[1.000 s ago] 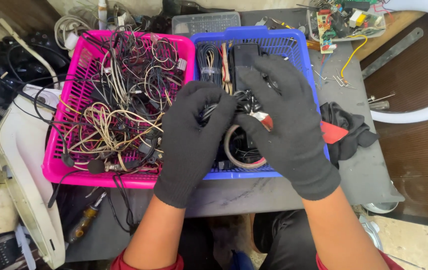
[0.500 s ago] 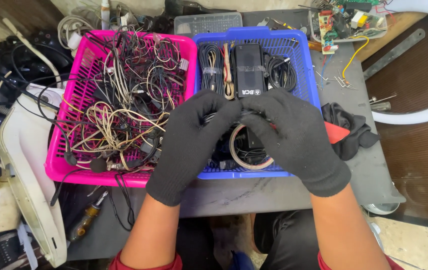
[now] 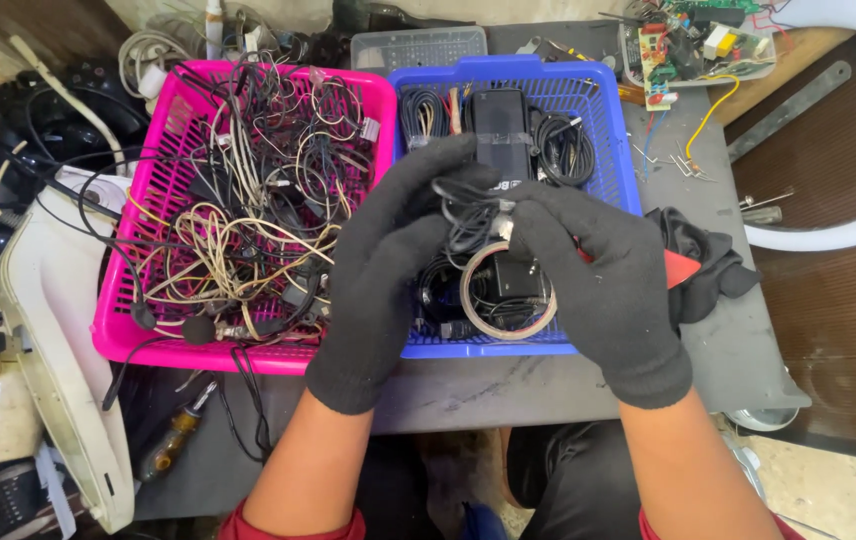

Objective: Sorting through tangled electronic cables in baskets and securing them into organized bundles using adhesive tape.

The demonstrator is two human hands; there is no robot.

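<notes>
You hold a bundle of black cable (image 3: 468, 215) between both gloved hands, just above the blue basket (image 3: 616, 150), and it is tighter now than half a second ago: the loops that hung loose then are gathered into a small coil. Your left hand (image 3: 388, 265) wraps around the coil from the side, fingers closed on it. Your right hand (image 3: 603, 275) has drawn back toward you from where it reached over the basket a second ago, and now pinches the cable's end near a small silvery plug; a red-handled tool (image 3: 678, 268) pokes out from under that palm, though whether you grip it cannot be told. Judging by this, the winding looks nearly complete.

Beneath the coil, in the blue basket, lie a roll of clear tape (image 3: 508, 292), a black adapter block (image 3: 503, 140) and other coiled cables. Just beside it on the left, the pink basket (image 3: 148, 230) brims with tangled wires, black, white and tan. A black cloth (image 3: 708, 255) lies to the right on the grey table (image 3: 748, 340), a circuit board (image 3: 688, 40) at the far corner, a screwdriver (image 3: 178, 440) near you.
</notes>
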